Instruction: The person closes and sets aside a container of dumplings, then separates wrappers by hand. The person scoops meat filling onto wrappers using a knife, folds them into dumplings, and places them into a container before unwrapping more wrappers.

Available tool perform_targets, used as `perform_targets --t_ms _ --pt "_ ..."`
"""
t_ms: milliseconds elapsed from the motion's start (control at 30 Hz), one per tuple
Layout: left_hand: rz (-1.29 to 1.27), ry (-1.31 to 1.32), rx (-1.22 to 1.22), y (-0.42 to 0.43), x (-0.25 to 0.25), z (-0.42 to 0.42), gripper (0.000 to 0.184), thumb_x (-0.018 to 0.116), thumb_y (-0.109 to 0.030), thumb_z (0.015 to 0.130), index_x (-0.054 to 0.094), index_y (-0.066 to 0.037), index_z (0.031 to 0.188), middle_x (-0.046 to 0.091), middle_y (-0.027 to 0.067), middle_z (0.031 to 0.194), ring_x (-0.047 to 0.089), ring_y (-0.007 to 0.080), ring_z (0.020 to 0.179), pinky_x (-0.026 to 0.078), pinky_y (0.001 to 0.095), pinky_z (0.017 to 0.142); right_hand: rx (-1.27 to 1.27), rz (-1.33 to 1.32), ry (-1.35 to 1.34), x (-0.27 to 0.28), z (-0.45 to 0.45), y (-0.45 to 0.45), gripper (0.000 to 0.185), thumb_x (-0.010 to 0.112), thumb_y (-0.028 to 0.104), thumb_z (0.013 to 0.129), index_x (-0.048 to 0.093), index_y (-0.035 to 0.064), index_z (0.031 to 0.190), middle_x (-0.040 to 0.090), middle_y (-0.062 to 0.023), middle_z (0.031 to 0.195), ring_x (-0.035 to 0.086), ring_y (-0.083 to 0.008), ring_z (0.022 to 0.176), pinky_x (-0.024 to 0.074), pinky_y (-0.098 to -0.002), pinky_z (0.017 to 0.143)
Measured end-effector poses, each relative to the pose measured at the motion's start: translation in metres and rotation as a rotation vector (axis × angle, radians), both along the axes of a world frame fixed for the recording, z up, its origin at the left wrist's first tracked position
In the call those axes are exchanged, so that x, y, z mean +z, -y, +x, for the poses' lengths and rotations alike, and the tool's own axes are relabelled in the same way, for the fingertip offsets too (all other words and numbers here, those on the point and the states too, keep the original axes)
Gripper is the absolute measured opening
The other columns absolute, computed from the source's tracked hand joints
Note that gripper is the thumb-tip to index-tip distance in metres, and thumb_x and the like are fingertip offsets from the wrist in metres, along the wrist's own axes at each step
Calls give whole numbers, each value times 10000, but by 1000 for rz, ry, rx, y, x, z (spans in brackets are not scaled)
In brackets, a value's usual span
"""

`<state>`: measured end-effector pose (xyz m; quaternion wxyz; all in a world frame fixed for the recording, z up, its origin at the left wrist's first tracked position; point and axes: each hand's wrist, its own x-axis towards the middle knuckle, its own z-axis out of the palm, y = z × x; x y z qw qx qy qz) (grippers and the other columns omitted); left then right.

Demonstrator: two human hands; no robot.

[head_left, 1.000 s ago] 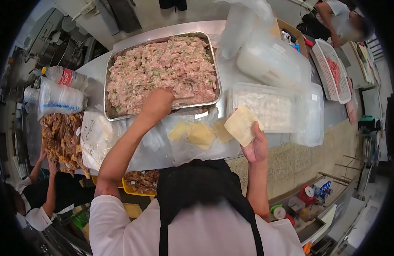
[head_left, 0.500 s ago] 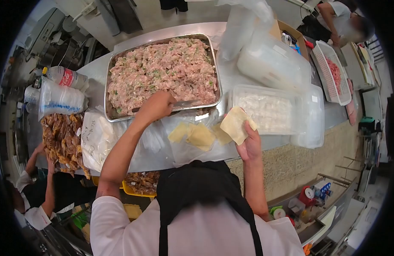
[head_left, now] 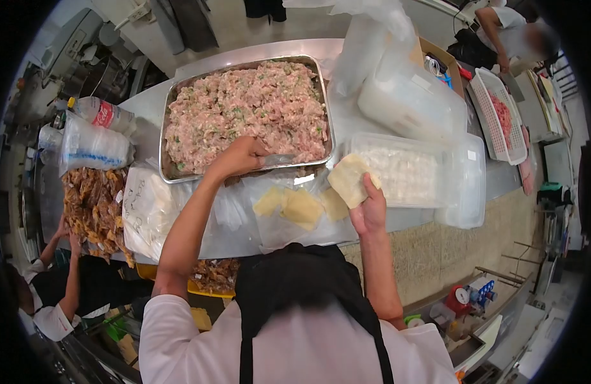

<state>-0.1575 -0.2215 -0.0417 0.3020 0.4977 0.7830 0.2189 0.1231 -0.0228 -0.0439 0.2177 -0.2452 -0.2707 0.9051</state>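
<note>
Held a metal blade clasped in the left grip, at minced meat just ahead, apparently scooping; pinched a dough wrapper in the right grip, probably needing flatness.

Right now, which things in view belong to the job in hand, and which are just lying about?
Seemingly in use:
meat mixture, metal tray
flat blade in left hand
pale sheet in right hand
loose pale sheets

Apparently just lying about:
cola bottle
bagged clear plastic
cardboard box
</note>
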Motion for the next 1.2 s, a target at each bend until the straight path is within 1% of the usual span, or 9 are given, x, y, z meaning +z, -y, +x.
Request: perform_targets --t_ms 167,267,333,467,500,600,700,900,1200 --pt "87 541 400 14 40 27 252 616 -19 879 736 0 1100 622 41 773 541 103 607 405 259 523 -35 -23 19 3 -26 10 462 451 260 1058 464 -75 1376 575 -197 1356 567 -319 1258 425 -440 1109" --pt "197 695 403 17 65 47 233 654 -2 873 744 -16 1088 606 63 804 545 121 583 429 332 531 7 -111 -6 11 -49 19 462 411 269 1068 448 -58 1393 559 -197 1374 548 -321 1279 413 -455 1117" --pt "342 534 330 16 48 61 252 660 12 868 742 -19 1104 619 45 821 547 109 609 421 294 527 95 -419 -141 16 -61 23 463 351 267 1080 414 -35 1426 530 -197 1401 512 -335 1311 396 -468 1130" --pt "552 -85 272 14 17 101 309 708 50 819 752 -51 1107 628 51 816 576 140 649 442 284 550 49 -448 -212 28 -77 23 444 321 258 1084 469 -45 1373 546 -190 1363 548 -320 1238 409 -464 1114" --pt "415 -140 259 23 21 102 327 729 54 792 755 -71 1094 622 80 810 601 187 684 463 301 594 44 -448 -214 23 -77 23 444 321 258 1084 469 -45 1373 546 -190 1363 548 -320 1238 409 -464 1114" --pt "402 -165 375 31 69 121 306 729 55 783 754 -53 1068 623 80 801 611 204 707 470 308 614 -115 -337 -71 7 -71 17 465 283 242 1085 431 -73 1392 514 -223 1386 515 -347 1280 390 -476 1132" --pt "594 -196 357 11 70 135 273 724 58 784 754 -38 1038 622 91 799 613 214 702 472 311 607 -59 -268 -143 10 -70 22 459 303 229 1081 441 -96 1374 524 -223 1364 517 -343 1272 402 -465 1123" --pt "476 -200 328 20 75 141 263 718 60 794 751 -40 1035 619 92 804 608 225 693 464 318 583 -138 -313 -43 10 -59 17 439 346 247 1080 468 -76 1351 560 -188 1311 524 -306 1255 401 -424 1111" --pt "521 -6 349 6 72 140 294 710 90 774 754 -39 1035 608 93 782 604 223 692 464 311 596 128 -186 -318 35 -33 18 526 527 62 875 443 -59 1380 524 -182 1346 495 -278 1299 395 -425 1112"
